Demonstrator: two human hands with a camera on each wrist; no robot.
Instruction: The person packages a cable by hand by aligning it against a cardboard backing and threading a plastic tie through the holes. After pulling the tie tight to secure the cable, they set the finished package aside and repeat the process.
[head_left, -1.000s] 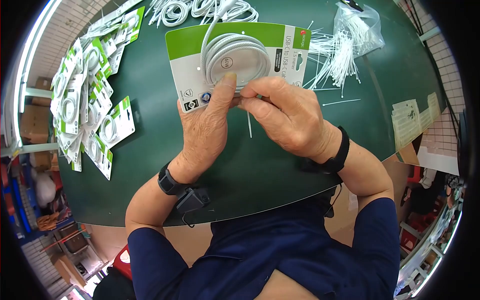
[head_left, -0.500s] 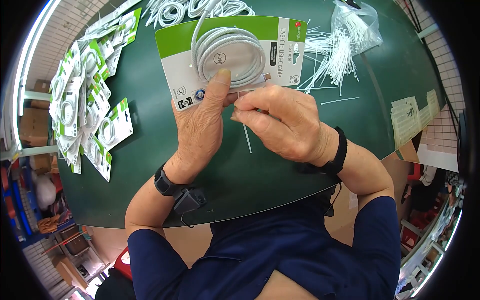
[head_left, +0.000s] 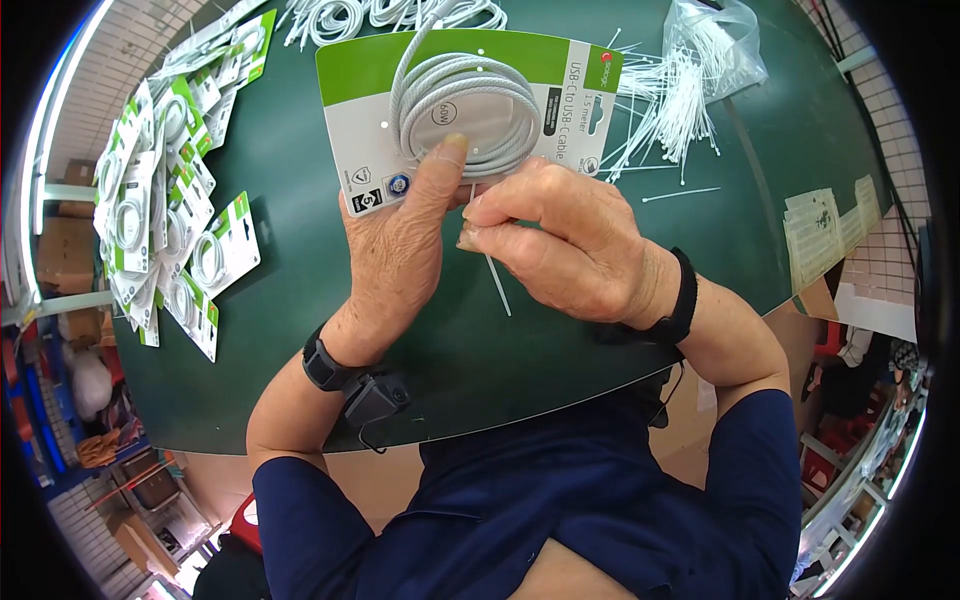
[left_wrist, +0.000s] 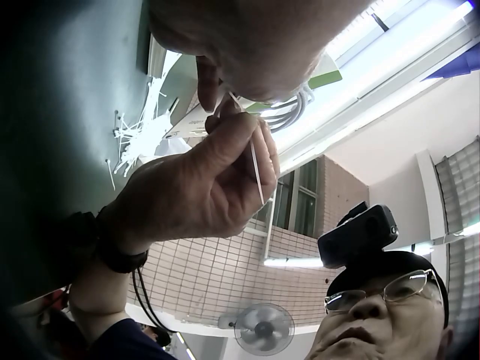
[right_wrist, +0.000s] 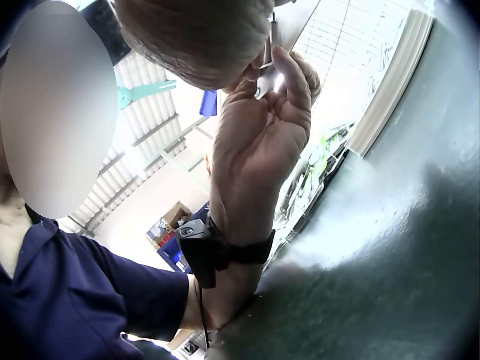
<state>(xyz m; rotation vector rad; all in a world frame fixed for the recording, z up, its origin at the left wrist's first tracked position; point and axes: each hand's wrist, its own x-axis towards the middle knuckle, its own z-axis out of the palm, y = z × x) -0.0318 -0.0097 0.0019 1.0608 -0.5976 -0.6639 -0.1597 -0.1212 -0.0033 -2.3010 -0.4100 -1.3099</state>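
Note:
My left hand [head_left: 402,235] holds a green and white cable card [head_left: 355,120] up over the table, thumb pressing on its front and the other fingers behind. A coiled white braided USB-C cable [head_left: 520,105] lies against the card's face. With thumb and forefinger, my right hand [head_left: 575,240] pinches a thin white cable tie [head_left: 498,285] just below the card's lower edge. The tie's tail hangs down toward me; in the left wrist view the same cable tie [left_wrist: 256,169] runs past the right palm. Fingers hide where the tie meets the coil.
Packaged cables on cards [head_left: 130,225] are heaped at the left of the green table [head_left: 300,250]. Several coiled white cables [head_left: 335,20] lie at the back. Loose cable ties [head_left: 680,120] spread from a clear plastic bag [head_left: 735,50] at the back right.
My right hand has moved slightly down and left from the card, and more of the tie's tail shows below the fingers. The card has shifted a little up and left.

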